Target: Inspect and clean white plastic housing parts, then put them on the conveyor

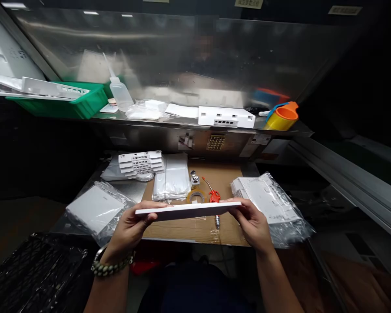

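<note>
I hold a flat white plastic panel edge-on, level above the cardboard-covered bench. My left hand grips its left end, my right hand grips its right end. A beaded bracelet sits on my left wrist. Under the panel lie a roll of clear tape and a red air blow gun.
Bagged white panels lie at left and right. A stack of white slotted parts and clear bags sit farther back. The steel shelf holds a green bin, squeeze bottle, white housing and orange cup.
</note>
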A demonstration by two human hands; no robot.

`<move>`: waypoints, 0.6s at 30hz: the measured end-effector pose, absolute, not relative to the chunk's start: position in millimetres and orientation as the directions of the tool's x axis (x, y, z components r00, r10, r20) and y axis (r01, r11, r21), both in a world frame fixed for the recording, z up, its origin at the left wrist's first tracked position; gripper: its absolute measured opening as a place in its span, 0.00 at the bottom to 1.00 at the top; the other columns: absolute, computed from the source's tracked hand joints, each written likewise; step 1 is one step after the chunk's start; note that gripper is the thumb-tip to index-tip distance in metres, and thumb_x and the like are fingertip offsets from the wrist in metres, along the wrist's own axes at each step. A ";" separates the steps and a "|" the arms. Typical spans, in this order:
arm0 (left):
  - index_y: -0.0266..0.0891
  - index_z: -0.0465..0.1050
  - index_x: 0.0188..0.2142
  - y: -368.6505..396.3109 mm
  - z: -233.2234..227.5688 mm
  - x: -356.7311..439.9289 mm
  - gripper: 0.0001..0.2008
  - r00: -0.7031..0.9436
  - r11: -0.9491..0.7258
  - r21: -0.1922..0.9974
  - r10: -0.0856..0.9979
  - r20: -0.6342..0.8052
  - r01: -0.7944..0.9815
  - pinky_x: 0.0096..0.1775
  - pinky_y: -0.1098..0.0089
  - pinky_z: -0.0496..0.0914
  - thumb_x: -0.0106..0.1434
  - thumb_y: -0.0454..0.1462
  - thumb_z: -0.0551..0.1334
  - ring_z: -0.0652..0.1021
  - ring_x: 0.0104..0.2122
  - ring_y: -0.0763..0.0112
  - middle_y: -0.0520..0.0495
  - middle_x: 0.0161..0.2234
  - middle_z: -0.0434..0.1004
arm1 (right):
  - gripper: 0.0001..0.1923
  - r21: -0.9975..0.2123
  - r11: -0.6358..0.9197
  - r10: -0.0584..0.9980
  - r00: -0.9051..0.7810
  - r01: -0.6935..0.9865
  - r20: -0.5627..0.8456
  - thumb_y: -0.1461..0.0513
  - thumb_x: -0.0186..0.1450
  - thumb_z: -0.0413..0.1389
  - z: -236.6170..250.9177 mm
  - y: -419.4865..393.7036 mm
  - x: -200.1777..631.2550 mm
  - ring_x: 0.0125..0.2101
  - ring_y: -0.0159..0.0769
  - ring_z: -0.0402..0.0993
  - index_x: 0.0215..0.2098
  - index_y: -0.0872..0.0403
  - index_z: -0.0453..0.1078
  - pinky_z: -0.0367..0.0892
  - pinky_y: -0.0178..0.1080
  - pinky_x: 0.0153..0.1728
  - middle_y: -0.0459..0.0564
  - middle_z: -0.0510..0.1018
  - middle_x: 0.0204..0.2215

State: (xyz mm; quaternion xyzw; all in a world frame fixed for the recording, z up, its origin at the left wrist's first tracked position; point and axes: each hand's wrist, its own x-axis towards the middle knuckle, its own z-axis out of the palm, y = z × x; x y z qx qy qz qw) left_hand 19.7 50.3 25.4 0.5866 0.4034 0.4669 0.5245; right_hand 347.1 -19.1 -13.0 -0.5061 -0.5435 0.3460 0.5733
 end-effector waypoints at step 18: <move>0.30 0.62 0.68 34.2 -10.3 -16.3 0.32 0.132 0.647 0.429 0.634 -0.762 -0.631 0.51 0.43 0.78 0.65 0.33 0.62 0.81 0.51 0.38 0.30 0.48 0.84 | 0.14 -0.699 0.671 0.733 -0.363 0.248 0.576 0.60 0.75 0.53 -60.0 12.5 309.3 0.62 0.44 0.73 0.55 0.46 0.76 0.72 0.55 0.60 0.52 0.80 0.57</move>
